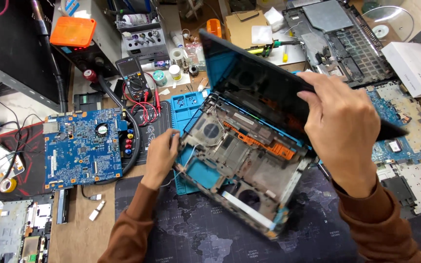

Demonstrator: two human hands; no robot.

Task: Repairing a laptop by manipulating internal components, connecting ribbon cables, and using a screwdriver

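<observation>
Two hands hold an opened laptop in the head view, at the middle of a crowded bench. Your left hand grips the left corner of its stripped base, fingers curled together around the edge. Your right hand holds the dark lid from above, fingers pressed side by side over its top edge, thumb hidden behind. The lid stands raised and tilted back; the base lies tilted on a blue mat, with an orange strip running across its bare inside.

Left of the laptop lies a blue circuit board, flat on the bench, with a black cable curving past its right edge. Above it sits a black multimeter with red leads. An orange square lid rests on a grey box at the top left. A small white tub and a round tin stand just right of the meter; what they hold cannot be told. A brown cardboard box sits at top centre. A white flat box lies at the far right, beside a second laptop shell turned keyboard-down. A roll of tape lies at the far left. Under the laptop's near edge spreads a dark desk mat printed with a world map.
</observation>
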